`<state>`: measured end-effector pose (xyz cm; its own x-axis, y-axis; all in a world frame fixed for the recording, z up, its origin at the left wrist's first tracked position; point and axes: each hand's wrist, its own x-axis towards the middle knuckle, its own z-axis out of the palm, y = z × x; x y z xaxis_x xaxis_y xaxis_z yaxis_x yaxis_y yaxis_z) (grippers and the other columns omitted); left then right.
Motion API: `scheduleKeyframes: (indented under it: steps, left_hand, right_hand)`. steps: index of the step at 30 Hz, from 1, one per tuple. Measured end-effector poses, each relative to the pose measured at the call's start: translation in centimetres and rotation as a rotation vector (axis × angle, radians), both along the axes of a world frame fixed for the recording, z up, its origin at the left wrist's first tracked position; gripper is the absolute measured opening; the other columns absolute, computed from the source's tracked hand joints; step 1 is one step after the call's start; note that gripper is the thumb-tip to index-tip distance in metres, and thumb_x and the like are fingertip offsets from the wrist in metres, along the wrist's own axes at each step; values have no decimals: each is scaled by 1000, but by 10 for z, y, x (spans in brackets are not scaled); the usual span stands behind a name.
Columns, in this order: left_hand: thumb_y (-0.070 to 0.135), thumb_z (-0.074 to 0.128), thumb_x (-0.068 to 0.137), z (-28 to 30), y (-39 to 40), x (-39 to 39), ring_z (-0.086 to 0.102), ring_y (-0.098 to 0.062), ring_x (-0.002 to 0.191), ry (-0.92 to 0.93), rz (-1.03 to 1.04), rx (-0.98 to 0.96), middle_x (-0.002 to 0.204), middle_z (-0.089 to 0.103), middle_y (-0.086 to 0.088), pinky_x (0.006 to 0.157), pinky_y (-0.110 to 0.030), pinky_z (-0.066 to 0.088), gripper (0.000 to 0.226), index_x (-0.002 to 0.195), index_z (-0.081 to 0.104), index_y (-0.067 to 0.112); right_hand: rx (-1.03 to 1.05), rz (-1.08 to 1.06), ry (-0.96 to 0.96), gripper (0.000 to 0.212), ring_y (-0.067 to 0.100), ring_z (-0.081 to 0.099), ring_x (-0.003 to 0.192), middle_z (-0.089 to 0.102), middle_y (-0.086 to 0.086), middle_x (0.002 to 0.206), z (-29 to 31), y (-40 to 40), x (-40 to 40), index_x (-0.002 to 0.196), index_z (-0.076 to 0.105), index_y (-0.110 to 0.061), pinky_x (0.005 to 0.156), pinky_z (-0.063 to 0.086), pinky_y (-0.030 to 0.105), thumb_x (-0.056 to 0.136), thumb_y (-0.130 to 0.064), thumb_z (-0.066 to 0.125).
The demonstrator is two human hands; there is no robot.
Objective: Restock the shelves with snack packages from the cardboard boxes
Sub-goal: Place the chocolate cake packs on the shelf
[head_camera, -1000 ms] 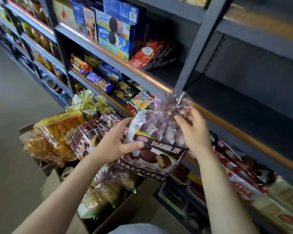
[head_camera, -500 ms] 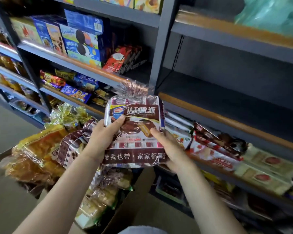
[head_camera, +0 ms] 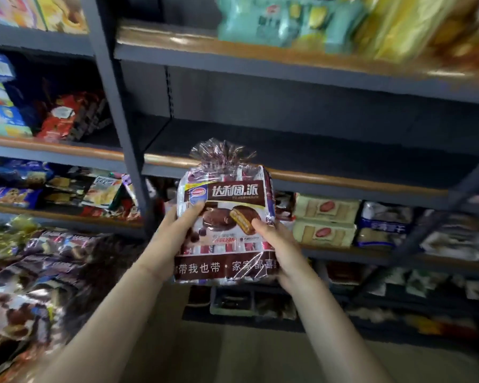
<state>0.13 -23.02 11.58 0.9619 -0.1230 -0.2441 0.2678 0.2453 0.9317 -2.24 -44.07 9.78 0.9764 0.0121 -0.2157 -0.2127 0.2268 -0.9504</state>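
Observation:
A brown-and-clear bag of chocolate pies (head_camera: 227, 217) with a tied, crinkled top stands upright in front of me, held in both hands. My left hand (head_camera: 174, 239) grips its left side with the thumb across the front. My right hand (head_camera: 277, 244) grips its right side from below and behind. The bag hangs just in front of the edge of a bare dark shelf (head_camera: 315, 150). More bagged snacks (head_camera: 33, 277) lie heaped at the lower left, blurred; the cardboard box under them is hidden.
A grey upright post (head_camera: 116, 111) stands left of the bare shelf. Red packs (head_camera: 67, 117) and blue boxes fill the left bay. Green and yellow bags (head_camera: 302, 20) sit on the shelf above. Pale cake packs (head_camera: 324, 219) fill the shelf below.
Both hands have turned the bag upright and lifted it up and right, from over the box to the bare shelf's front edge. My view has swung up and right.

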Motion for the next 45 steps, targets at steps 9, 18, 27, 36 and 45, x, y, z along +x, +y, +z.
scheduleKeyframes:
  steps: [9,18,27,36,45]
  left_hand:
    - [39,90,66,43,-307,-53,74,-29,101,-112,-343,12,115,76,-5,89,-50,58,68,127,62,32]
    - [35,83,79,49,-566,-97,75,-24,100,-141,-586,-17,111,77,-5,85,-39,58,63,134,58,19]
    - [31,84,80,36,-791,-55,77,-22,92,-165,-481,-104,112,74,-7,82,-44,62,62,130,49,18]
    - [46,76,86,73,-967,47,76,-18,89,-234,-522,28,110,74,-4,77,-38,63,56,129,51,19]
    - [44,77,86,55,-1112,142,67,-16,104,-554,-422,415,114,70,2,82,-21,49,46,118,66,13]
  right_hand:
    - [-3,-494,-142,31,20,74,97,77,-1,107,55,-283,-112,116,68,-33,83,59,39,85,-37,72]
    - [-107,-886,-85,45,8,73,91,70,-3,115,63,-506,-191,126,54,-27,72,60,28,89,-47,69]
    - [-156,-1093,-50,51,25,64,108,59,2,120,54,-714,-142,99,43,-38,96,53,52,68,-68,71]
    - [-301,-1028,-69,52,17,63,99,58,5,116,87,-896,-52,115,48,-19,82,55,38,82,-51,72]
    - [-645,-926,-90,25,19,61,93,65,1,98,83,-1061,40,108,69,-12,66,42,27,93,-33,68]
